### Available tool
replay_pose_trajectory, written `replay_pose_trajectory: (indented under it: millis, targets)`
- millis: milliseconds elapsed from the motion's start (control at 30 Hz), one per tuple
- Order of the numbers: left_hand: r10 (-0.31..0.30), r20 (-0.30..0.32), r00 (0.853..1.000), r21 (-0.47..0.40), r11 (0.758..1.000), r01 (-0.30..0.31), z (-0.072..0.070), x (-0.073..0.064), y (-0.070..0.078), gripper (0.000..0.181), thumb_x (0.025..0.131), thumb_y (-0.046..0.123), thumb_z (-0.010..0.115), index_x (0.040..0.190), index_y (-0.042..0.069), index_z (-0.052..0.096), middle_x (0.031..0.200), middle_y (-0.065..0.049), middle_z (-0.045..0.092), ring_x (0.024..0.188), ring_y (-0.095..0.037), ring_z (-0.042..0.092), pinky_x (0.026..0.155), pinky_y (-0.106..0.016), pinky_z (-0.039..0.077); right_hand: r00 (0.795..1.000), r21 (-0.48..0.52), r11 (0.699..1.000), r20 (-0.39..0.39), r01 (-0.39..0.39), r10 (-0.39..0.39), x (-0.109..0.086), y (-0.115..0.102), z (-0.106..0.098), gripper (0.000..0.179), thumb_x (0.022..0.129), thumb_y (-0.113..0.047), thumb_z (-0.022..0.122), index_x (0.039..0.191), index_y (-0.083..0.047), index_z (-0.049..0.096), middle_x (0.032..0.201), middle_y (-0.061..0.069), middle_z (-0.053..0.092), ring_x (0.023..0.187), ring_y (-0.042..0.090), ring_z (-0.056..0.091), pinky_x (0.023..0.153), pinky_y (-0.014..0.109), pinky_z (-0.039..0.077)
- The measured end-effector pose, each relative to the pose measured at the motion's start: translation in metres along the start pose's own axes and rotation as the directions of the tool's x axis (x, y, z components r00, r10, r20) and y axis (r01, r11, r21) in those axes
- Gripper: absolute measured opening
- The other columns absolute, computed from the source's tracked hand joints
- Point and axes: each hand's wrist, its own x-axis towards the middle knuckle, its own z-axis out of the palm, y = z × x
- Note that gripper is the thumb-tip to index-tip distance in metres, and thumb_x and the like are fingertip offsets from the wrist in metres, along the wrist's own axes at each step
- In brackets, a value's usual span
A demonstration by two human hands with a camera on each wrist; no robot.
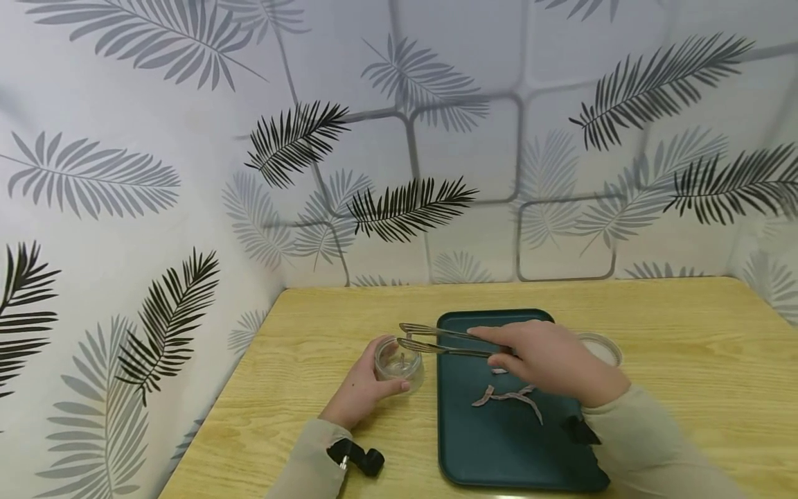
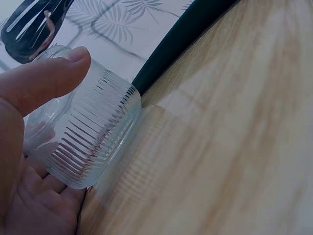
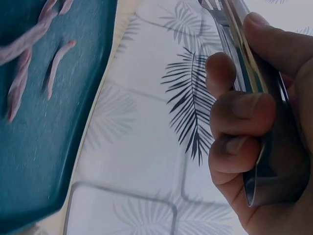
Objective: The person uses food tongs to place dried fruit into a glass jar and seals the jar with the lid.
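My left hand grips a ribbed glass jar on the table, thumb on the near side and fingers around the far side. My right hand holds metal tongs by their handles, fingers wrapped around them. The slotted tips reach over the jar's open mouth from the right. A thin pinkish dried strip shows at the tips. Several twisted strips lie on the dark green tray below my right hand.
A round pale container stands behind my right wrist, partly hidden by it. The tray lies just right of the jar on the wooden table. A wall with a leaf pattern rises behind the table.
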Motion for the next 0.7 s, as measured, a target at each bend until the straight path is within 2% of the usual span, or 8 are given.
replay_pose_trajectory:
  millis: [300, 533, 700]
  targets:
    - [-0.018, -0.017, 1.000, 0.031, 0.999, 0.018, -0.0001, -0.0018, 0.0018, 0.096, 0.081, 0.038, 0.087, 0.158, 0.023, 0.031, 0.148, -0.003, 0.048, 0.129, -0.024, 0.052, 0.106, -0.051, 0.039, 0.998, -0.048, 0.998, -0.039, 0.040, -0.042, 0.0096, -0.0089, 0.0034, 0.052, 0.098, -0.038, 0.066, 0.148, -0.026, 0.056, 0.097, -0.018, 0.069, 0.068, -0.006, 0.055, 0.058, 0.026, 0.045]
    - [-0.009, -0.007, 1.000, 0.020, 1.000, 0.009, 0.0000, -0.0015, -0.0001, 0.095, 0.082, 0.037, 0.086, 0.158, 0.023, 0.031, 0.147, -0.005, 0.048, 0.129, -0.024, 0.052, 0.105, -0.051, 0.040, 1.000, -0.042, 0.999, -0.026, 0.010, -0.011, 0.0113, -0.0094, 0.0062, 0.053, 0.096, -0.033, 0.070, 0.147, -0.026, 0.057, 0.084, -0.023, 0.059, 0.061, -0.006, 0.047, 0.055, 0.025, 0.041]
    - [0.001, 0.000, 1.000, 0.001, 1.000, -0.001, -0.0003, -0.0011, -0.0004, 0.093, 0.083, 0.033, 0.086, 0.158, 0.023, 0.031, 0.149, -0.004, 0.047, 0.129, -0.023, 0.052, 0.106, -0.050, 0.040, 1.000, -0.037, 0.999, -0.012, 0.001, -0.002, 0.0095, -0.0074, 0.0044, 0.053, 0.097, -0.034, 0.069, 0.147, -0.025, 0.056, 0.081, -0.024, 0.057, 0.061, -0.006, 0.046, 0.055, 0.026, 0.040]
